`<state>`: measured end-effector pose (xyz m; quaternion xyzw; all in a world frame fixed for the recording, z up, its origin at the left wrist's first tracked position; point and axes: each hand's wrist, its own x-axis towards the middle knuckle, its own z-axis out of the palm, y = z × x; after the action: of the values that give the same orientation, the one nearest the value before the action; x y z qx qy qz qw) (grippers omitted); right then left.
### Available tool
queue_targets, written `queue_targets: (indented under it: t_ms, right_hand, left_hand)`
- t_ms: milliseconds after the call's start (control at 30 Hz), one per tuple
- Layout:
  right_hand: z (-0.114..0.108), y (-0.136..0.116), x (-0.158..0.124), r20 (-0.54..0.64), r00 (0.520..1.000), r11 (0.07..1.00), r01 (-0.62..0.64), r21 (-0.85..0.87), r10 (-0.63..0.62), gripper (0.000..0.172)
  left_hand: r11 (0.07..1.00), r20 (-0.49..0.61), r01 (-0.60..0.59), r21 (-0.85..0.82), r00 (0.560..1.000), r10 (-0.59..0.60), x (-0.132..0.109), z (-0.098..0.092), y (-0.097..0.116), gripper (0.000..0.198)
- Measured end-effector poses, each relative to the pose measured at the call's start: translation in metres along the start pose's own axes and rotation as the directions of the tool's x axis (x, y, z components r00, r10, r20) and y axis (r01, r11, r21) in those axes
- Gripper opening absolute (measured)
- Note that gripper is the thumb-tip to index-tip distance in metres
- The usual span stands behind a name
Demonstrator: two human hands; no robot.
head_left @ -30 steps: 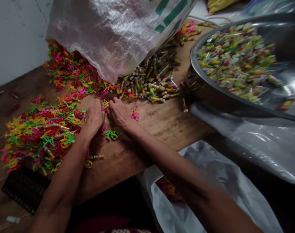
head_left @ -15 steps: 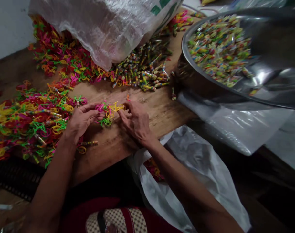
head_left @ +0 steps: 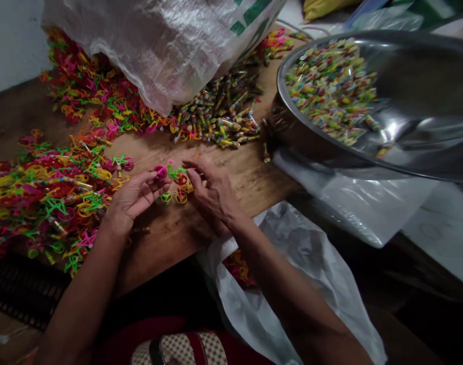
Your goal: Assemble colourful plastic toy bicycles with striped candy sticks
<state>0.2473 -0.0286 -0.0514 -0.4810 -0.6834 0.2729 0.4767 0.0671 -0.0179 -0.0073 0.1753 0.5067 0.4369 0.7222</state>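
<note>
Small plastic toy bicycles in bright colours lie around both hands on the wooden table. My left hand (head_left: 140, 196) has thumb and forefinger pinched on a magenta toy bicycle (head_left: 161, 173), its other fingers loosely curled. Facing it, my right hand (head_left: 213, 191) has its thumb and fingertips at the end of a green toy bicycle (head_left: 175, 171), seemingly gripping it; the contact is partly hidden. Just below, a red wheel and a yellow toy bicycle (head_left: 181, 196) show beside the right fingers. Left of my left hand spreads a heap of mixed toy bicycles (head_left: 64, 195) with small clear candy-filled tubes among them.
A plastic sack (head_left: 158, 45) lies over more toy bicycles and a pile of filled tubes (head_left: 227, 121). A large metal bowl (head_left: 330, 144) with many small wrapped pieces stands at right. An open white sack (head_left: 303, 253) hangs below the table edge; a black crate (head_left: 22, 284) is at lower left.
The yellow toy bicycle between my hands has left the right fingertips, and a green one is there now. My left hand has turned palm-up and moved slightly right, with a magenta one pinched.
</note>
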Motion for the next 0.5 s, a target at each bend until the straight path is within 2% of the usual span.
queue_targets:
  t_ms: [100, 167, 200, 267, 300, 333, 400, 467, 500]
  right_hand:
    - [0.006, 0.002, 0.011, 0.146, 0.986, 0.974, -0.108, 0.199, 0.08, 0.021]
    - [0.004, 0.005, 0.015, 0.162, 0.981, 0.96, -0.142, 0.24, 0.105, 0.022]
    - [0.001, 0.006, 0.016, 0.17, 0.98, 0.964, -0.139, 0.228, 0.101, 0.022]
    - [-0.007, 0.005, 0.015, 0.248, 0.967, 0.981, -0.101, 0.168, 0.057, 0.017]
    - [-0.01, 0.002, 0.014, 0.313, 0.949, 0.987, -0.075, 0.14, 0.028, 0.015]
    - [-0.013, -0.002, 0.011, 0.378, 0.926, 0.992, -0.055, 0.113, 0.008, 0.014]
    - [-0.017, -0.009, 0.006, 0.458, 0.889, 0.997, -0.045, 0.056, 0.015, 0.02]
    - [-0.018, -0.012, 0.001, 0.457, 0.887, 0.998, -0.064, -0.013, 0.062, 0.031]
    - [-0.02, -0.009, 0.0, 0.42, 0.903, 0.996, -0.073, -0.046, 0.086, 0.032]
  left_hand:
    - [0.999, -0.008, -0.017, 0.032, 1.0, 0.017, 0.002, 0.006, -0.002, 0.01]
    - [0.984, -0.005, -0.079, 0.16, 0.997, 0.081, 0.0, 0.008, -0.004, 0.009]
    - [0.953, -0.013, -0.146, 0.265, 0.988, 0.155, -0.001, 0.009, -0.004, 0.016]
    - [0.807, 0.01, -0.287, 0.517, 0.944, 0.329, -0.005, 0.008, -0.004, 0.035]
    - [0.704, 0.068, -0.325, 0.631, 0.927, 0.368, -0.007, 0.007, -0.003, 0.04]
    - [0.598, 0.15, -0.34, 0.726, 0.927, 0.345, -0.008, 0.004, -0.001, 0.037]
    - [0.405, 0.29, -0.33, 0.853, 0.944, 0.157, -0.01, -0.002, 0.0, 0.02]
    - [0.292, 0.304, -0.296, 0.909, 0.953, 0.018, -0.01, -0.007, 0.001, 0.02]
    - [0.294, 0.277, -0.269, 0.917, 0.961, 0.017, -0.009, -0.009, 0.0, 0.021]
